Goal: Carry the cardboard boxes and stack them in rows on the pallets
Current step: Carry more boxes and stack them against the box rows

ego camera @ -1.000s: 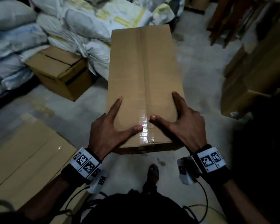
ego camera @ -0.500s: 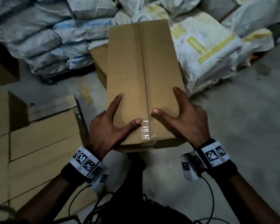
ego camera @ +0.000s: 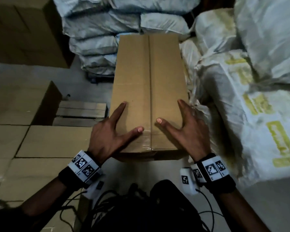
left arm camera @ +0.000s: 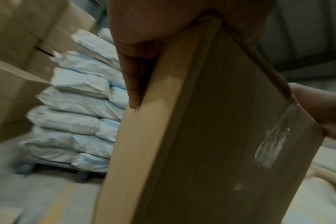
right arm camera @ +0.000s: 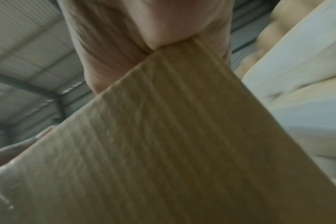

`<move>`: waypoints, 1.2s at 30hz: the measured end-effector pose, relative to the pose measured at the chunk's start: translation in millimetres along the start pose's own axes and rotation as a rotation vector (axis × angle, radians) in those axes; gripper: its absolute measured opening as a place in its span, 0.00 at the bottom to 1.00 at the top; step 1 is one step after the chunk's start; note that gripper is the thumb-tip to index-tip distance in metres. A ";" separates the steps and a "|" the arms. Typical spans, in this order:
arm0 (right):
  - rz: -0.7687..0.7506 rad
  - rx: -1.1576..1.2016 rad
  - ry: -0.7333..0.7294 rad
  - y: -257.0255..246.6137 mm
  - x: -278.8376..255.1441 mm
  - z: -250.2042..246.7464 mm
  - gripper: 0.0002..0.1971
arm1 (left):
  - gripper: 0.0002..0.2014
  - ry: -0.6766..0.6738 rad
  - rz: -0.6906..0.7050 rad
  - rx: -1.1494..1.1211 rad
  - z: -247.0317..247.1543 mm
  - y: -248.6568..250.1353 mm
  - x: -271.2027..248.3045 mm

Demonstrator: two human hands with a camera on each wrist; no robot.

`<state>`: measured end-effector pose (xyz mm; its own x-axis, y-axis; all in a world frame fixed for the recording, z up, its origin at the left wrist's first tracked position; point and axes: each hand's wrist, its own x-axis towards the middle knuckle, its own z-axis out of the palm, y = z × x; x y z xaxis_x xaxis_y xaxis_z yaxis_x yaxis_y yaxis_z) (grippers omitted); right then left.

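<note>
Head view looks down on a grey concrete floor (ego camera: 45, 76), pale sacks (ego camera: 107, 29) stacked ahead and on the right, flat cardboard boxes (ego camera: 49, 141) laid in rows at the left with bare pallet slats (ego camera: 80, 113) showing beside them. Up off the floor, the long cardboard box (ego camera: 147, 84) is carried lengthwise, taped seam on top. Left hand (ego camera: 110, 138) clamps its near left corner, thumb and forefinger spread on the lid, other fingers (left arm camera: 132, 84) curled down the side. Right hand (ego camera: 189, 133) mirrors it at the near right corner.
</note>
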<state>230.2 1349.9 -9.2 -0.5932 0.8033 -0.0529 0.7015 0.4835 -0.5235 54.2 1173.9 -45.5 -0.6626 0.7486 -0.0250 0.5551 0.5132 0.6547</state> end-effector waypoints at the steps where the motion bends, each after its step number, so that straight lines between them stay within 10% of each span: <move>1: -0.013 -0.010 -0.024 -4.5 19.0 2.1 0.54 | 0.55 0.016 -0.023 0.005 -1.7 -2.8 11.7; 22: -0.580 -0.079 -0.461 -130.7 483.3 99.3 0.55 | 0.53 0.441 -0.652 -0.047 -14.1 -36.8 316.1; 36: -0.800 -0.199 -0.737 -237.9 595.1 231.7 0.52 | 0.48 0.609 -0.983 -0.119 -11.0 -133.8 394.1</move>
<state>-381.2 1632.3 -113.2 -0.9474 -0.1382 -0.2886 0.0224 0.8711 -0.4906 -286.8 1395.7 -134.7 -0.9315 -0.2926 -0.2158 -0.3622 0.6938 0.6225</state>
